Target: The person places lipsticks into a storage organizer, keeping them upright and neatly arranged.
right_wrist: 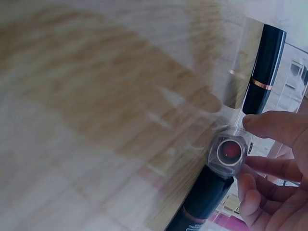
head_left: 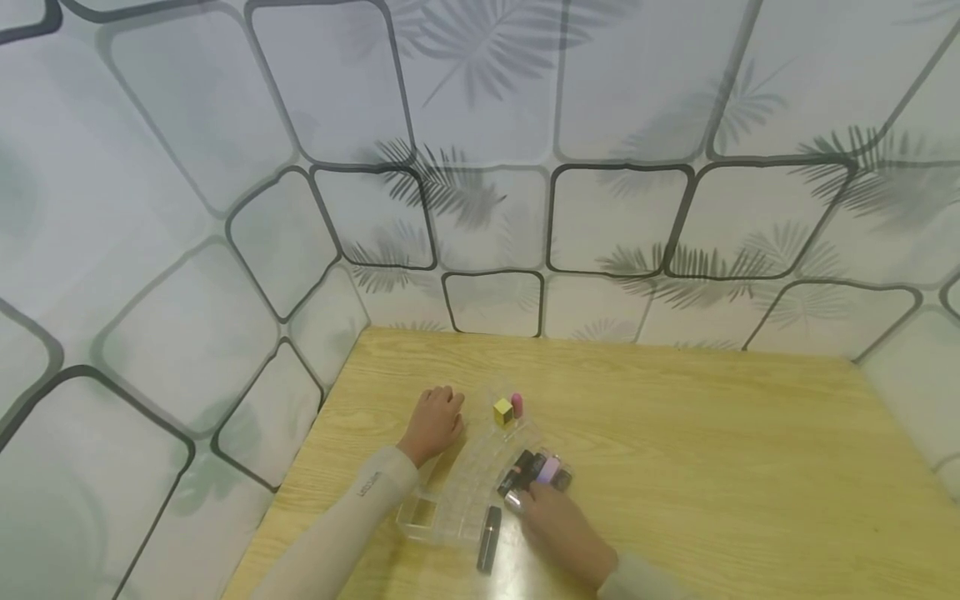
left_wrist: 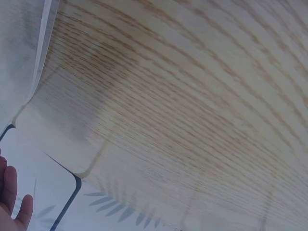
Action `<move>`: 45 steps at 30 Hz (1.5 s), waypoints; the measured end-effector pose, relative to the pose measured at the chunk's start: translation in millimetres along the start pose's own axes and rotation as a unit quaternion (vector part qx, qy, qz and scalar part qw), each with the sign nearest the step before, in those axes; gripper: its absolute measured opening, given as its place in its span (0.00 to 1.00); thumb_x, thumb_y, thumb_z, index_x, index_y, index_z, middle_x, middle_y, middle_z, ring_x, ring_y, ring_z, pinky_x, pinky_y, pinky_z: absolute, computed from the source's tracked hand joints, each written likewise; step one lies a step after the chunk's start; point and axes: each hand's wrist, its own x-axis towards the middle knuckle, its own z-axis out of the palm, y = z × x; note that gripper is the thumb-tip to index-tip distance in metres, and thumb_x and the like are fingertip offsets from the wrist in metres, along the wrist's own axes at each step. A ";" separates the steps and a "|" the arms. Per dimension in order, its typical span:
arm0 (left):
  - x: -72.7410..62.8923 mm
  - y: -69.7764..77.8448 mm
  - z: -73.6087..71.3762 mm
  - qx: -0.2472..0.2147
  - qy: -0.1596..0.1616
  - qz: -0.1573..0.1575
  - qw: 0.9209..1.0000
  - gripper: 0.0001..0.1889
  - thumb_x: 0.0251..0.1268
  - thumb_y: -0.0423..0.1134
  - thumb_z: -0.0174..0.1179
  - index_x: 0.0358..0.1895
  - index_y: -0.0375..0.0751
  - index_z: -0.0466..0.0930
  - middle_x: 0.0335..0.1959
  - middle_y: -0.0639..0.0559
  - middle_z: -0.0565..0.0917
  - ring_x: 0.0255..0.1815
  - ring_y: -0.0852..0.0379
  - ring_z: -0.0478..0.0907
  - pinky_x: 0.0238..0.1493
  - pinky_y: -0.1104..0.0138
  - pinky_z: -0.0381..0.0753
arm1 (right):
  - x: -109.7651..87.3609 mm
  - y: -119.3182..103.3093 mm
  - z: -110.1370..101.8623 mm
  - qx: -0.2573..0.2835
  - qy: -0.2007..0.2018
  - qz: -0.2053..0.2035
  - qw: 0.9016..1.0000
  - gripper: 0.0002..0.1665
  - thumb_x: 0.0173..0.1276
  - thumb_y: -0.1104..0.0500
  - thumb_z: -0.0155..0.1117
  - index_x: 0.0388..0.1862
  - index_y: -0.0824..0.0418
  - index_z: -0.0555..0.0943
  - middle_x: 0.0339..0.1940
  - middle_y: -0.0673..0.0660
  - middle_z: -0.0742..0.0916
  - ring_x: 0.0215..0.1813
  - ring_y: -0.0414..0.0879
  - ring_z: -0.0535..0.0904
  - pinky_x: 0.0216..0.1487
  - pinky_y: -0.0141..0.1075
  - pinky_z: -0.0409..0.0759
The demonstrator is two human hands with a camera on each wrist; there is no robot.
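My right hand (head_left: 562, 529) pinches a lipstick (right_wrist: 230, 151) between thumb and fingers; its clear squarish end faces the right wrist camera, with dark red inside. In the head view it shows as a silvery piece (head_left: 514, 500). Next to it is a group of dark lipstick tubes (head_left: 517, 472) with a lavender tube (head_left: 551, 469) among them. A black tube with a gold band (head_left: 489, 540) lies left of this hand. My left hand (head_left: 435, 423), fingers loosely bent, is by the left side of a clear plastic organizer (head_left: 463, 492) and appears to hold nothing.
A small yellow box (head_left: 503, 412) and a pink tube (head_left: 517, 405) stand at the organizer's far end. Wood-grain tabletop (head_left: 720, 467) extends to the right. Patterned fabric walls (head_left: 495, 300) rise behind the table and along its left side.
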 end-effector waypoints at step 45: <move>-0.5 0.9 -4.2 -0.003 -0.016 -0.006 1.000 0.05 0.53 0.36 0.60 0.30 0.43 0.72 0.24 0.52 0.71 0.25 0.58 0.66 0.36 0.62 0.73 | 20.1 18.5 -29.5 0.111 0.145 0.085 0.980 0.16 0.45 0.63 0.72 0.34 0.63 0.79 0.23 0.49 0.78 0.22 0.34 0.68 0.23 0.21 0.69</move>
